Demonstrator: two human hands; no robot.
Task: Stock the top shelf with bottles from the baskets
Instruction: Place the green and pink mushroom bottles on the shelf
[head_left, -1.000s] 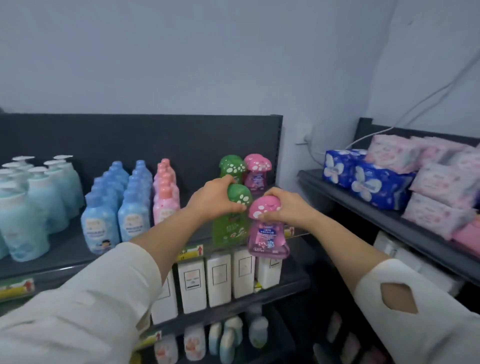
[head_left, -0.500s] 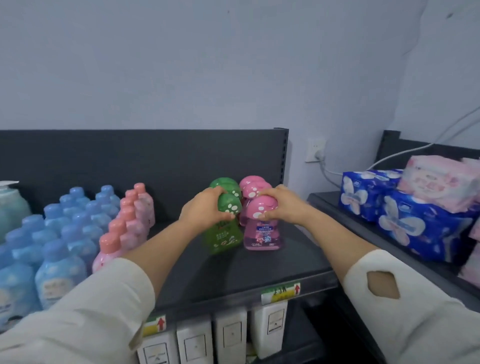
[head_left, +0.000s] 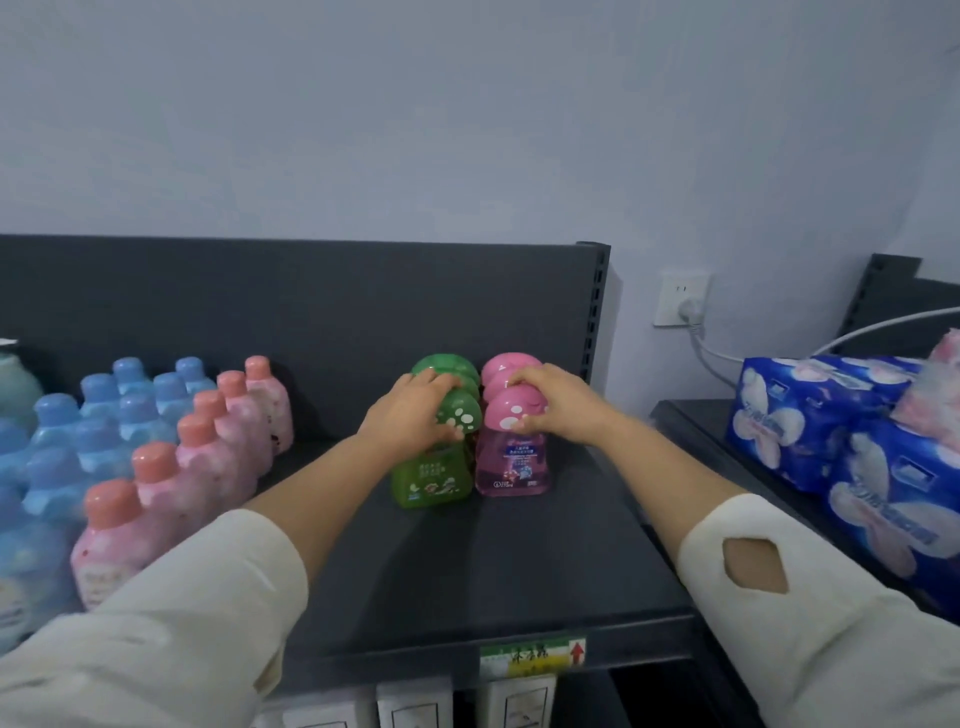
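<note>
Far left, a teal pump bottle (head_left: 15, 384) is cut off by the frame edge, and blue bottles (head_left: 57, 431) are packed in rows next to it. A line of pink bottles with coral caps (head_left: 208, 447) is run from near the front lip back toward the back panel (head_left: 311, 301). Right of that line, a wide strip of open top shelf (head_left: 493, 571) is left, front edge to back.

The left grip (head_left: 410, 415), a bare hand in a cream sleeve (head_left: 156, 639), is curled over the mushroom cap of the green bottle (head_left: 428, 478). That bottle is stood upright on the top shelf, at the front of a short row of green caps (head_left: 452, 364). Just beside it (touching or not can't be told) the pink mushroom bottle (head_left: 511, 465) is held round its cap by the right grip (head_left: 553, 402). It's also upright, at the front of a row of pink caps (head_left: 506, 364).

Both rows are set back near the panel, close to the shelf's right end. Lots of open shelf is left in front of the 2 bottles, up to the front lip, where a green-and-yellow price tag (head_left: 532, 657) is stuck. Only a narrow strip is left between the pink mushroom bottle and the right edge.

White boxes (head_left: 413, 706) are glimpsed on the level below. Further right a wall socket (head_left: 681, 298) is seen, then a second shelf (head_left: 691, 431) loaded with blue tissue packs (head_left: 810, 415).
</note>
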